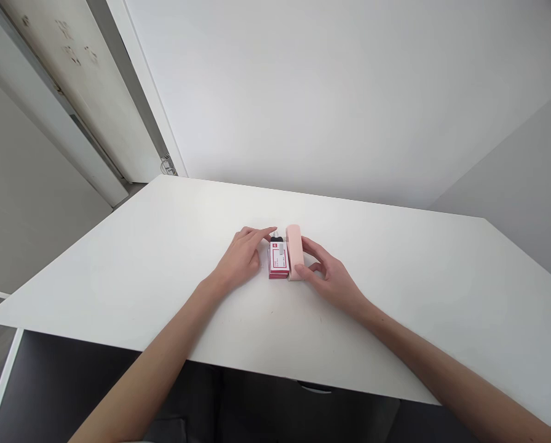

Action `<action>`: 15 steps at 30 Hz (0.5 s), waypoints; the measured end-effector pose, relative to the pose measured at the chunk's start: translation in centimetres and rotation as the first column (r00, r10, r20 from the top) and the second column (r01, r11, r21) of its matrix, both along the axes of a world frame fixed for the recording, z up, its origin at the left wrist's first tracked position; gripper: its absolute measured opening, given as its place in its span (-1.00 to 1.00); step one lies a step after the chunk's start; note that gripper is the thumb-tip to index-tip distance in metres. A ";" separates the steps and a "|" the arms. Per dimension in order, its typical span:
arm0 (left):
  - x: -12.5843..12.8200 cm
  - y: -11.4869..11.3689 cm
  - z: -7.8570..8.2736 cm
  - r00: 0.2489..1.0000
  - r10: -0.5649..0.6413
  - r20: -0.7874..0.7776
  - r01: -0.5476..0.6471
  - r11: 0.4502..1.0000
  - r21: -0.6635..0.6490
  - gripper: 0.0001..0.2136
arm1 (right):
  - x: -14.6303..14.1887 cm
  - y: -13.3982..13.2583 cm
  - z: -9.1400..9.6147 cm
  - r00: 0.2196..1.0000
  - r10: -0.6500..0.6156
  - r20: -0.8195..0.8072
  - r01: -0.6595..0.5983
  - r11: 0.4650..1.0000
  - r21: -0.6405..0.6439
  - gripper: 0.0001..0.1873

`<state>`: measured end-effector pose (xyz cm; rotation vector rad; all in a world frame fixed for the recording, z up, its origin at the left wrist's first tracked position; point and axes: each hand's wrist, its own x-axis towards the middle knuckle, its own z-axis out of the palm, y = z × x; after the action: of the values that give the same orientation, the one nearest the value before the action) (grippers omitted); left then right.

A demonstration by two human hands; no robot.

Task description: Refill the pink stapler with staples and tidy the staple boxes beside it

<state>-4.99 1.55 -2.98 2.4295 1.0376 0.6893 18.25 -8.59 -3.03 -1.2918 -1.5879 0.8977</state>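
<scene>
A small red and white box (279,261) lies on the white table (165,258) near its middle. A pale pink oblong object (294,251) lies right beside it. Something small and black (276,239) shows at the box's far end. My left hand (241,256) rests against the left side of the box, its forefinger stretched over the far end near the black thing. My right hand (325,271) curls its fingers round the right side of the pink object.
A white wall rises behind the table. At the far left a door frame (132,92) with a hinge stands near the table's back corner. The table's front edge (257,363) runs just under my forearms, with dark space below.
</scene>
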 end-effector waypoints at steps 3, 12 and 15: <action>0.0 -0.1 0.2 1.000 0.019 0.000 -0.019 0.999 -0.026 -0.29 | 0.0 0.1 -0.1 1.000 0.002 0.000 -0.002 1.000 0.006 -0.38; 0.1 -0.1 0.1 0.998 0.047 0.052 -0.045 0.998 -0.037 -0.37 | 0.0 0.1 -0.1 1.000 -0.007 -0.001 0.007 1.000 -0.009 -0.37; 0.1 0.0 0.0 0.993 0.078 0.087 -0.074 0.996 -0.041 -0.40 | 0.1 0.1 -0.2 1.000 -0.019 -0.019 0.019 1.000 -0.020 -0.37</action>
<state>-4.91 1.52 -2.93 2.3160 1.1024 0.7878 18.31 -8.51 -3.24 -1.3063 -1.5527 0.9139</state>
